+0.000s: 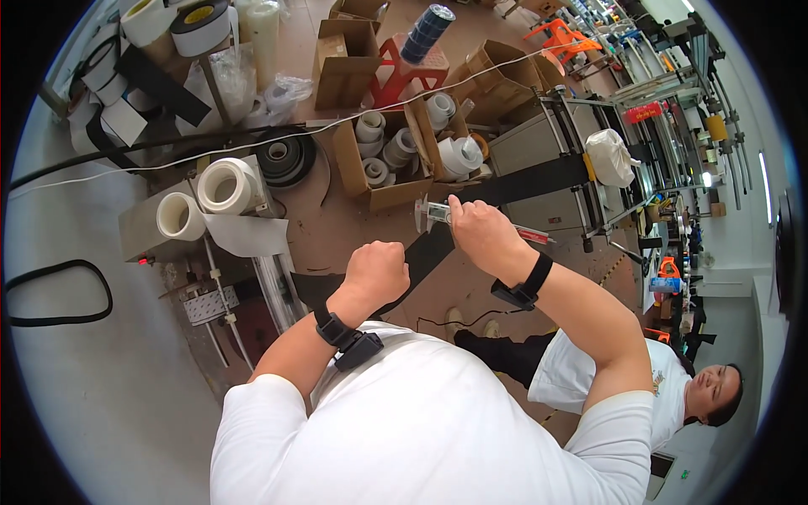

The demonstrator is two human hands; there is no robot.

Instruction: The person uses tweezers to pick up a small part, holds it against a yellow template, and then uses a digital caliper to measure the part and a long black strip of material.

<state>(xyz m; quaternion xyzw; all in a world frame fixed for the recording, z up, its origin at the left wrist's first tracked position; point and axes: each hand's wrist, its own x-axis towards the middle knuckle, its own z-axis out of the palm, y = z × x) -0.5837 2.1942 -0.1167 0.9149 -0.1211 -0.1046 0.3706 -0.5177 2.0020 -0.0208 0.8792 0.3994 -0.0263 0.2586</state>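
A long black strip [431, 250] stretches across in front of me, from the equipment at the right toward the rollers at the left. My left hand [376, 271] is closed in a fist over the strip; its fingertips are hidden, so whether it grips the strip cannot be made out. In my right hand [488, 236] is a digital caliper [439, 213], its jaws pointing left above the strip. The caliper's red-marked end sticks out to the right of that hand. Whether the jaws touch the strip I cannot tell.
White rolls [225, 187] sit on a machine at the left. Cardboard boxes [396, 195] with rolls stand on the floor ahead, near a red stool [412, 71]. A white cable [252, 145] crosses the view. Another person [581, 370] stands at the right.
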